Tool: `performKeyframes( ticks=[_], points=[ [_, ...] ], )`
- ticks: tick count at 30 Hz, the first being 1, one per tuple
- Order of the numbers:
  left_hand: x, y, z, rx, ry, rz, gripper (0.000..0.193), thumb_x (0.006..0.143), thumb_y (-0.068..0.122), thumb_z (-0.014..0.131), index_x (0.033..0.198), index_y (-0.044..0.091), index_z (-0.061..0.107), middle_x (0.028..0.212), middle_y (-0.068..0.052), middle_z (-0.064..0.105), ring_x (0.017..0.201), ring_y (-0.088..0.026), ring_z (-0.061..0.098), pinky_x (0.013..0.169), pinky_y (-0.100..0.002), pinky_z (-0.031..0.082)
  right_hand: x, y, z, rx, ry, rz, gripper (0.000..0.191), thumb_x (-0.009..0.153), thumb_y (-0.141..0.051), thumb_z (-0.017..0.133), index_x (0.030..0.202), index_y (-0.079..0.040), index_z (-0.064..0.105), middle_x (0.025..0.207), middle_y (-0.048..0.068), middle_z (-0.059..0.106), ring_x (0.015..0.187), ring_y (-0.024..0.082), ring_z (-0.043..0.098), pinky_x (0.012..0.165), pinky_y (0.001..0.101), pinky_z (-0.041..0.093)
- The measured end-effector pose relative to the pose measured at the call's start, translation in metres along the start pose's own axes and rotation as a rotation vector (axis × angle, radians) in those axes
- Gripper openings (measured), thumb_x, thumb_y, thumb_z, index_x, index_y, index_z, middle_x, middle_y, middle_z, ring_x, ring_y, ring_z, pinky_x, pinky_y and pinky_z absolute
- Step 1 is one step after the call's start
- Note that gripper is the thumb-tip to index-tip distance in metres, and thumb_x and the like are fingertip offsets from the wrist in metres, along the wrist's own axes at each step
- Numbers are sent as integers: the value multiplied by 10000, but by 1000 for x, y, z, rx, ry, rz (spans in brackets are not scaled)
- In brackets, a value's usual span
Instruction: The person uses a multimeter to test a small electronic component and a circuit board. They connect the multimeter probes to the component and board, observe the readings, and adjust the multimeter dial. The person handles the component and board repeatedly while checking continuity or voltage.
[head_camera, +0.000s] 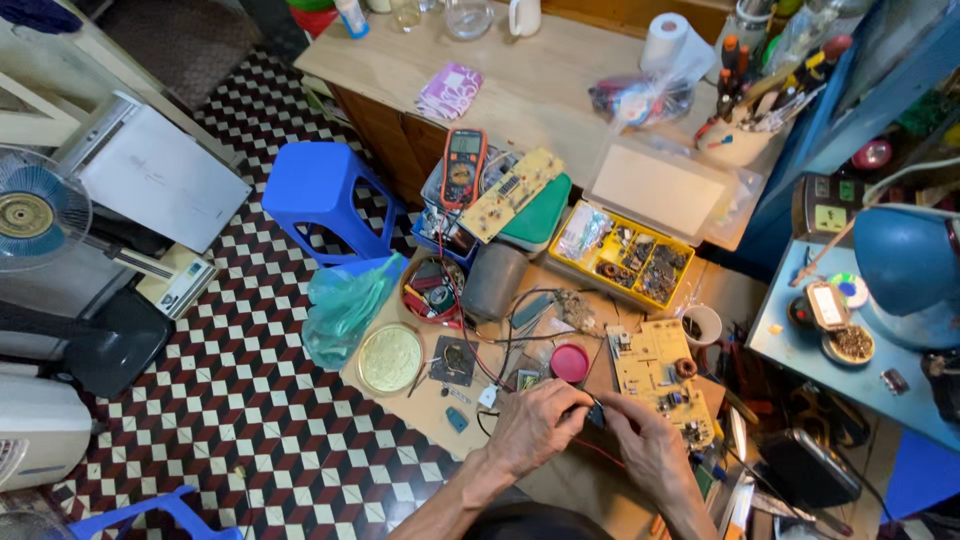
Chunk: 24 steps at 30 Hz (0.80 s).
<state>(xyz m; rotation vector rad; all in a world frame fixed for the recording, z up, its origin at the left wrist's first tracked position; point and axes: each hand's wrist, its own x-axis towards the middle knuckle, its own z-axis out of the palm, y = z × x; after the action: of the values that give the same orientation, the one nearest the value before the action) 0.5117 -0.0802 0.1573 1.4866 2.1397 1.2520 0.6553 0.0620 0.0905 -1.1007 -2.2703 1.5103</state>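
Observation:
My left hand (532, 425) and my right hand (648, 448) meet over the low wooden work board (420, 405), both pinching a small dark electronic part (594, 412) between their fingertips. A red wire (600, 455) runs under my hands. Just right of my fingers lies a beige circuit board (662, 380) with a copper coil. A pink round lid (569, 362) sits just beyond my left hand.
A yellow compartment box (628, 256) of parts, a multimeter (464, 166), another beige board (512, 193), a grey cylinder (494, 281) and a round gold lid (390, 358) lie farther off. A blue stool (320, 195) and a fan (35, 212) stand on the chequered floor at left. A blue lamp (905, 262) is at right.

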Motion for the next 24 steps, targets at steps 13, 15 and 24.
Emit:
performKeyframes(
  ticks=[13,15,24],
  points=[
    [-5,-6,-5,-56,-54,-47,107,916,95,722,1011,50,705,952,-104,723,888,-293,717,747,-399,569,-1,-16,1,-97,-75,155,288,948,-218,635,1190,-127,760,1090,71,799,997,158,752,893,290,572],
    [-5,-5,-5,-62,-50,-67,110,912,96,723,1010,49,710,952,-108,724,884,-298,716,742,-402,568,0,-18,1,-111,-87,147,285,953,-220,626,1190,-128,755,1073,76,802,991,176,726,892,297,575],
    [-6,-6,-6,-67,-28,-48,114,909,87,724,1012,39,707,950,-116,718,892,-311,711,757,-412,567,-1,-21,2,-160,-90,125,277,961,-236,612,1186,-139,742,1047,73,787,970,200,743,881,308,572]
  ],
)
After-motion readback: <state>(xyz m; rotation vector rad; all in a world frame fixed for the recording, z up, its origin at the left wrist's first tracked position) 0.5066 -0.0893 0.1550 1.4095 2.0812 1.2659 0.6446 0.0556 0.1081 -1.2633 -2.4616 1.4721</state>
